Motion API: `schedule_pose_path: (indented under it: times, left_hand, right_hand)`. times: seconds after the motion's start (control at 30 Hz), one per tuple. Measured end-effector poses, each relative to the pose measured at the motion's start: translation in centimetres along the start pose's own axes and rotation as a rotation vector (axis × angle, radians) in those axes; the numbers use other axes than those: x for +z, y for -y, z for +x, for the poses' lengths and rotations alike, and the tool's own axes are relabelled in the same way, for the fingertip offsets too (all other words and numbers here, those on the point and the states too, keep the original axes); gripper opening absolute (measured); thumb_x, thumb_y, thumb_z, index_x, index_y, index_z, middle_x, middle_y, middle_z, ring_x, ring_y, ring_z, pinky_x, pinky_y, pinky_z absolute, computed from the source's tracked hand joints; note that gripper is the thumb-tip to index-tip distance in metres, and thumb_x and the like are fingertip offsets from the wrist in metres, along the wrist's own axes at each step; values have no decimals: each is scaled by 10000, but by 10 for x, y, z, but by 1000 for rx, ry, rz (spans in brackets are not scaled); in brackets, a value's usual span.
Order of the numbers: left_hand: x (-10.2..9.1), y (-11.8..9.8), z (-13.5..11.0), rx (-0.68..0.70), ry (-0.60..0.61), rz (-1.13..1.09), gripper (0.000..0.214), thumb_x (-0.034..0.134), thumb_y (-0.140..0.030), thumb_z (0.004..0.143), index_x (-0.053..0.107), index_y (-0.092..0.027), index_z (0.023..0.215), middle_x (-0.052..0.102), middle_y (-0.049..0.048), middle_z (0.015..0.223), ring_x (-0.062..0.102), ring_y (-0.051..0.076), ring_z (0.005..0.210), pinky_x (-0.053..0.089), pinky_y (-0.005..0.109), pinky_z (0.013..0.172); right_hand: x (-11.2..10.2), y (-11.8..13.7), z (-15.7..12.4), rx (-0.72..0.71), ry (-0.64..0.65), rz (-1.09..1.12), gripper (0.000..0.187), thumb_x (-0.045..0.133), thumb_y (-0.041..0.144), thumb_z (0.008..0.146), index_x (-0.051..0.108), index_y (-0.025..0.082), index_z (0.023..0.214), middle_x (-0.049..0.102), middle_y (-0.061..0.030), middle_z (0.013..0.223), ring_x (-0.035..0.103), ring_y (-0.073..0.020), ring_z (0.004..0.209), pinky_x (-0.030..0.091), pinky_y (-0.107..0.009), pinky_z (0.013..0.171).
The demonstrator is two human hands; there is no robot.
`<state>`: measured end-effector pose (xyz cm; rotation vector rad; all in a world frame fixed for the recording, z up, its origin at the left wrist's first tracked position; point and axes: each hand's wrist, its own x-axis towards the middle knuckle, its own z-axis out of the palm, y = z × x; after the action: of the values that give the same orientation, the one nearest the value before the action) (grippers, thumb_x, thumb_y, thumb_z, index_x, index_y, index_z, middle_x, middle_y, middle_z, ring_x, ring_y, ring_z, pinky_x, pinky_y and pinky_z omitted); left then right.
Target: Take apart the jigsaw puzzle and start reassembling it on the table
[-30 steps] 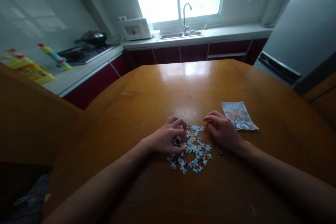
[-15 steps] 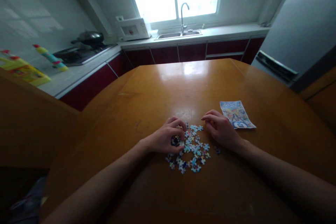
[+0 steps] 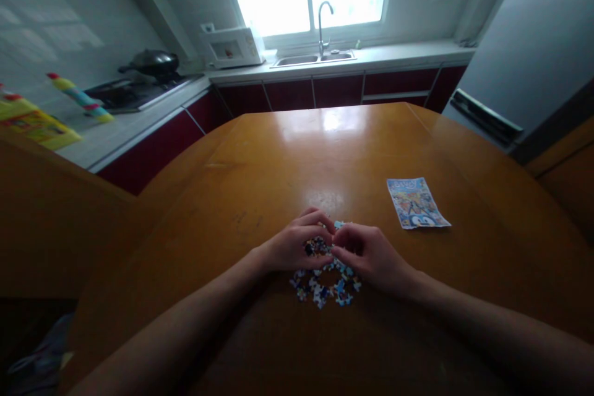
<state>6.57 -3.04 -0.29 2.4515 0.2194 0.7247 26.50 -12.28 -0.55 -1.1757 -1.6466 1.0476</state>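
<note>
A loose pile of small jigsaw puzzle pieces (image 3: 341, 288), mostly light blue and white with some dark ones, lies on the wooden table. My left hand (image 3: 301, 242) curves around the pile's left side, thumb and fingers apart, with dark and mixed-colour pieces showing in the gap. Cupped against the right side is my right hand (image 3: 371, 255), its fingers bent and the thumb a little apart from them. The fingertips of both hands nearly meet over the pile. They hide many of the pieces, and I see none lifted.
A picture sheet (image 3: 417, 203) with a penguin-like figure lies on the table (image 3: 278, 154) to the right. Beyond the table are a sink (image 3: 297, 60), a microwave (image 3: 232, 47), a stove with a black wok (image 3: 155, 63), and yellow bottles (image 3: 37, 124) on the left counter.
My right hand has moved left from beside the sheet onto the pile's right side, close to my left hand. A stray piece at the right no longer shows. The left hand has barely moved.
</note>
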Motion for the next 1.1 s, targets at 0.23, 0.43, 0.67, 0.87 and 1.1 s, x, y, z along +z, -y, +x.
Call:
schedule_pose_path:
  times: [0.23, 0.43, 0.67, 0.87, 1.1]
  left_hand:
    - [3, 2, 1, 62, -31, 108, 199, 756, -305, 835, 679, -212, 993, 671, 70, 991, 563, 208, 987, 500, 374, 896]
    - [-4, 13, -2, -76, -306, 214, 114, 594, -266, 955, 671, -191, 994, 656, 65, 944, 568, 199, 938, 476, 365, 852]
    - [-8, 21, -5, -213, -336, 201, 127, 563, -239, 961, 675, -182, 939, 651, 59, 918, 567, 194, 924, 460, 352, 847]
    - [-14, -1, 3, -170, 54, 137, 100, 684, -318, 891, 720, -237, 937, 620, 55, 986, 524, 209, 1003, 436, 374, 941]
    - [-14, -22, 9, -163, 288, 136, 105, 805, -352, 787, 747, -266, 787, 613, 32, 1009, 524, 212, 984, 424, 364, 905]
  right_hand:
    - [0, 1, 4, 110, -30, 174, 63, 703, 202, 770, 650, 173, 752, 672, -4, 721, 599, -131, 678, 474, -270, 629]
    - [-27, -14, 15, 132, -245, -14, 154, 671, 285, 814, 732, 167, 891, 730, -52, 771, 629, -161, 674, 486, -300, 610]
    - [-72, -46, 27, 123, -359, -451, 171, 658, 269, 829, 762, 169, 920, 750, -61, 792, 649, -191, 687, 482, -337, 662]
    - [-72, -49, 26, 14, -269, -669, 159, 594, 228, 872, 748, 192, 892, 735, -69, 893, 651, -199, 781, 489, -335, 738]
    - [-72, -46, 26, -15, -289, -726, 154, 568, 213, 872, 722, 199, 871, 697, -73, 908, 640, -212, 823, 478, -345, 766]
